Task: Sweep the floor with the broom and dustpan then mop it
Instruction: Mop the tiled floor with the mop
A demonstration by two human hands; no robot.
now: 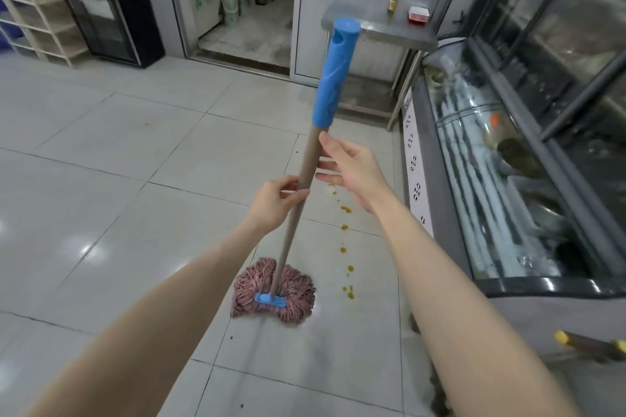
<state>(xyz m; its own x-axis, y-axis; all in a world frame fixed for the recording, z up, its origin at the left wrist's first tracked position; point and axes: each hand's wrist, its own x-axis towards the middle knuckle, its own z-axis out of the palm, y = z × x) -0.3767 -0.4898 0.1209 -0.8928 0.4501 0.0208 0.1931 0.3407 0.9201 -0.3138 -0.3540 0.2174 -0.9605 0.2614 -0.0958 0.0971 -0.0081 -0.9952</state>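
A mop stands tilted in the middle of the view, with a brown handle [306, 166], a blue grip [333, 78] at its top and a pinkish string head [274, 291] resting on the pale tiled floor [135, 152]. My left hand [276, 201] is closed around the handle about halfway up. My right hand [349, 167] is just to the right of the handle, fingers spread, fingertips touching or almost touching the wood. A trail of yellow-orange spots [345, 230] runs along the floor right of the mop head.
A glass-topped chest freezer [491, 179] lines the right side. A steel table [389, 30] stands behind the mop, next to an open doorway [244, 10]. A white rack [37, 13] and a dark cabinet [98, 0] are at the back left. A yellow-tipped stick [589, 345] lies at lower right.
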